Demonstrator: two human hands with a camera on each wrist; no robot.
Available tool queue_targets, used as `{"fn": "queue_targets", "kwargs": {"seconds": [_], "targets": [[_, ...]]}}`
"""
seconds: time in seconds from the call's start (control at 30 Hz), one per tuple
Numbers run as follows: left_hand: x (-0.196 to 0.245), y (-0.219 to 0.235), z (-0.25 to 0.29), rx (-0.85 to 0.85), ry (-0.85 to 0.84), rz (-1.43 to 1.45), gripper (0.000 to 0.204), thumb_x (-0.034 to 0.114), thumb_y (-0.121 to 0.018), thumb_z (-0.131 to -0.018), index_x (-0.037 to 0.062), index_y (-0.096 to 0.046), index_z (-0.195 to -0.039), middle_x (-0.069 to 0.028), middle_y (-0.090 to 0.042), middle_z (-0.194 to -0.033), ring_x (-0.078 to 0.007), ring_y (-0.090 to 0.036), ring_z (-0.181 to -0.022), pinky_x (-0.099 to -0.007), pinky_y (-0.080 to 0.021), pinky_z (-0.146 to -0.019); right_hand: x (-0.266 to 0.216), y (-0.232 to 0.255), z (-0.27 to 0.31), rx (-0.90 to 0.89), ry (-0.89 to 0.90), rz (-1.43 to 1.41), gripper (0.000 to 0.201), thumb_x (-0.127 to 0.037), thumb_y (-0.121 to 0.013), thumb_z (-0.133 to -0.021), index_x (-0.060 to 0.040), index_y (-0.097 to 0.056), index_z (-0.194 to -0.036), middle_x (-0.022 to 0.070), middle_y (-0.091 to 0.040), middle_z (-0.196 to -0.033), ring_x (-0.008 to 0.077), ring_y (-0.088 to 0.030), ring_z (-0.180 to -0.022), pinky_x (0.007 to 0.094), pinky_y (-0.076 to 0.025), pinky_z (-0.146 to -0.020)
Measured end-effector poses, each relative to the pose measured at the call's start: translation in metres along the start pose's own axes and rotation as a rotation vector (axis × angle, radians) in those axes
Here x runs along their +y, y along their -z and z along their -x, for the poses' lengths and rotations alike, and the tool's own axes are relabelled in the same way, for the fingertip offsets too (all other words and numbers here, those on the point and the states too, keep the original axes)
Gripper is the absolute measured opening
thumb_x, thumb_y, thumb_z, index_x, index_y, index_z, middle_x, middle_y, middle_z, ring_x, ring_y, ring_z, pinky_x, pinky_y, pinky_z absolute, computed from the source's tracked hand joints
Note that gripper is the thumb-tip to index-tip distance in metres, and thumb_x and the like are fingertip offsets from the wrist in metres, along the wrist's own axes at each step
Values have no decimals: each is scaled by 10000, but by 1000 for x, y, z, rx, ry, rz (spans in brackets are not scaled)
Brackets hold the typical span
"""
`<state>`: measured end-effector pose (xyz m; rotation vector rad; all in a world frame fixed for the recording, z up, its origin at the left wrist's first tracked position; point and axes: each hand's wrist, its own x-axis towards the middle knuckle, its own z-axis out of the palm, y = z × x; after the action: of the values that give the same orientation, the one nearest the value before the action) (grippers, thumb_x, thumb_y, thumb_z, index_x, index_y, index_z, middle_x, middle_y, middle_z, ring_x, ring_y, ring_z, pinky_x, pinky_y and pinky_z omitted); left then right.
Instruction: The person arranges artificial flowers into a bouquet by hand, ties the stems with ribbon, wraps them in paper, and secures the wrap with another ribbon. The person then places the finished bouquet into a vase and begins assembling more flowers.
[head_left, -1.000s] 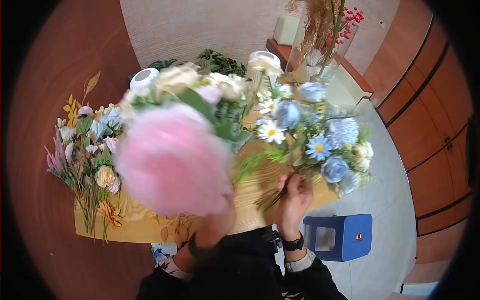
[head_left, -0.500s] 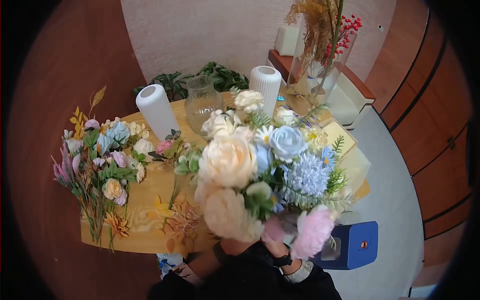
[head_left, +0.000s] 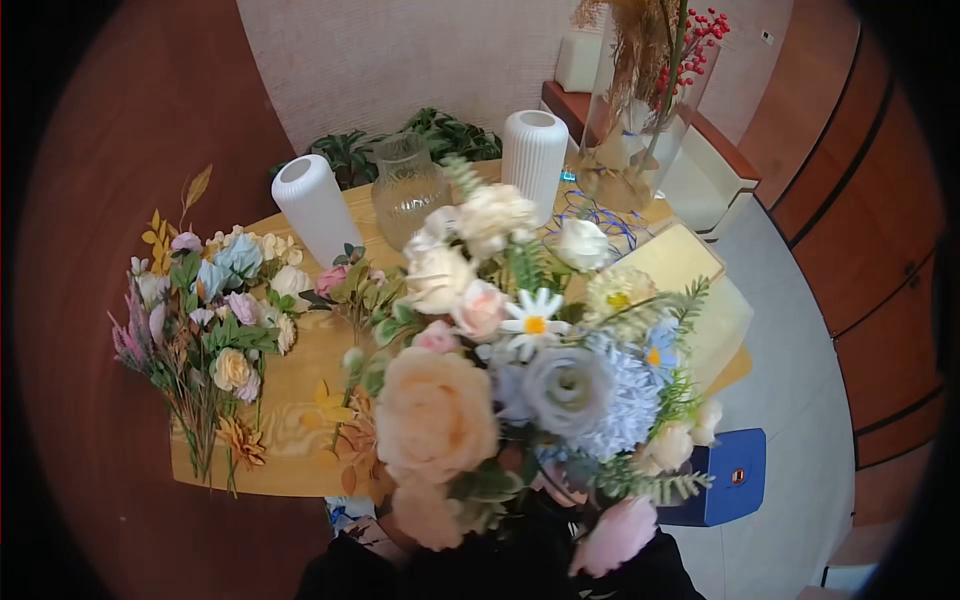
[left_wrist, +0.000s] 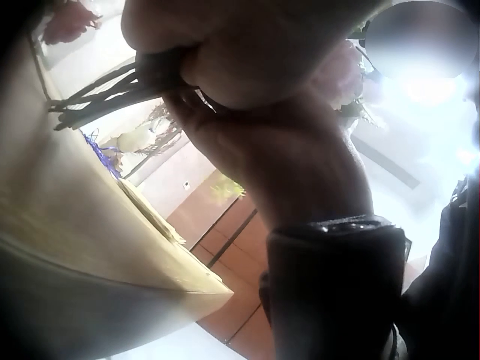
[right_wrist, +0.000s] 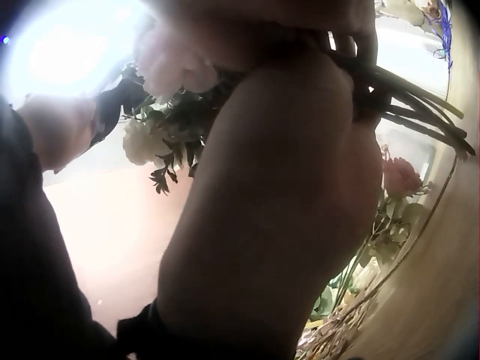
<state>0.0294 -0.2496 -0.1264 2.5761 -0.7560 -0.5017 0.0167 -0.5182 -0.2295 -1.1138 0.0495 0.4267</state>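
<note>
One large bouquet [head_left: 480,310] of mixed flowers fills the middle of the head view, its blooms hiding most of both hands. A big peach rose [head_left: 437,413] faces up on its left side, a blue-grey rose [head_left: 568,390] and a pale blue pompom flower [head_left: 625,400] on its right. A pink bloom [head_left: 617,537] hangs low near the body. In the left wrist view my left hand [left_wrist: 292,150] grips the gathered stems [left_wrist: 112,94], whose cut ends stick out over the table. My right hand [right_wrist: 285,150] grips the same bundle, with stems [right_wrist: 420,109] poking past its fingers.
On the wooden table [head_left: 290,400] lie loose flowers [head_left: 215,320] at the left. Two white vases [head_left: 315,205] [head_left: 533,165] and a glass vase [head_left: 408,195] stand behind. Yellowish wrapping sheets [head_left: 675,285] lie at right, beside a blue stool [head_left: 735,480].
The hands, a second ago holding two separate bunches, have come together. The peach and pink flowers moved right to join the blue ones, and the joined bouquet has tilted with its blooms toward the head camera.
</note>
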Motion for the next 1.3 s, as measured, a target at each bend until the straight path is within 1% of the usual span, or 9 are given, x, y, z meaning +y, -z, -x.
{"fn": "queue_targets", "kwargs": {"seconds": [0.43, 0.57, 0.7, 0.73, 0.8, 0.9, 0.93, 0.97, 1.3], "targets": [[-24, -34, 10, 145, -241, 231, 512, 343, -415, -880, 0, -381, -1259, -151, -428, -1265, -260, -390, -1190, -397, -256, -1025, -18, -49, -61, -310, -448, -370, 352, -321, -572, -820, 3, -572, -960, 125, -612, -924, 251, -611, -824, 341, -484, -739], [-6, -3, -73, 209, -314, 287, 522, 348, -419, -879, 3, -372, -1268, -152, -416, -1281, -262, -380, -1206, -404, -237, -1044, -18, -57, -76, -397, -543, -445, 377, -335, -575, -820, 9, -575, -974, 133, -618, -938, 259, -617, -836, 346, -487, -756], [-30, -39, -83, 280, -279, 296, 507, 335, -441, -878, 12, -373, -1262, -157, -421, -1268, -259, -383, -1197, -390, -255, -1034, 0, -39, -72, -1150, -898, 43, 334, -256, -369, -925, -18, -571, -1043, 145, -627, -901, 279, -610, -817, 371, -496, -720], [-39, -56, -86, 301, -251, 300, 498, 328, -452, -877, 17, -374, -1258, -159, -425, -1260, -257, -386, -1191, -382, -266, -1026, -16, -50, -71, -1151, -896, 44, 334, -256, -369, -925, -18, -571, -1043, 145, -627, -901, 279, -610, -817, 371, -496, -720], [-53, -81, -91, 349, -195, 306, 482, 314, -474, -876, 25, -377, -1250, -164, -434, -1243, -253, -392, -1179, -366, -288, -1010, -69, -83, -68, -941, -428, -343, 310, -234, -390, -914, -18, -574, -1039, 141, -622, -903, 258, -602, -811, 380, -493, -718], [-61, -74, -91, 383, -171, 307, 475, 306, -487, -874, 30, -378, -1245, -165, -438, -1234, -251, -395, -1172, -358, -300, -1002, -88, -100, -88, -863, -340, -261, 299, -229, -418, -898, -14, -572, -1036, 141, -620, -909, 256, -601, -816, 374, -490, -726], [-44, -47, -140, 388, -170, 310, 476, 306, -489, -873, 30, -379, -1245, -165, -439, -1234, -250, -396, -1172, -358, -301, -1001, -93, -119, -101, -823, -299, -223, 294, -227, -431, -890, -12, -571, -1034, 140, -619, -912, 255, -601, -819, 372, -488, -729], [-67, -62, -79, 392, -168, 314, 476, 305, -491, -872, 30, -379, -1244, -164, -439, -1234, -250, -396, -1171, -358, -301, -1000, -93, -122, -100, -783, -260, -188, 290, -225, -445, -882, -10, -570, -1033, 140, -618, -915, 254, -601, -821, 369, -487, -733], [-67, -5, -104, 446, -134, 309, 482, 300, -509, -859, 32, -384, -1240, -159, -441, -1233, -247, -400, -1166, -358, -311, -990, -114, -154, -113, -406, 164, 131, 302, -202, -582, -803, 10, -559, -1017, 137, -608, -943, 244, -596, -846, 343, -472, -771]]}}
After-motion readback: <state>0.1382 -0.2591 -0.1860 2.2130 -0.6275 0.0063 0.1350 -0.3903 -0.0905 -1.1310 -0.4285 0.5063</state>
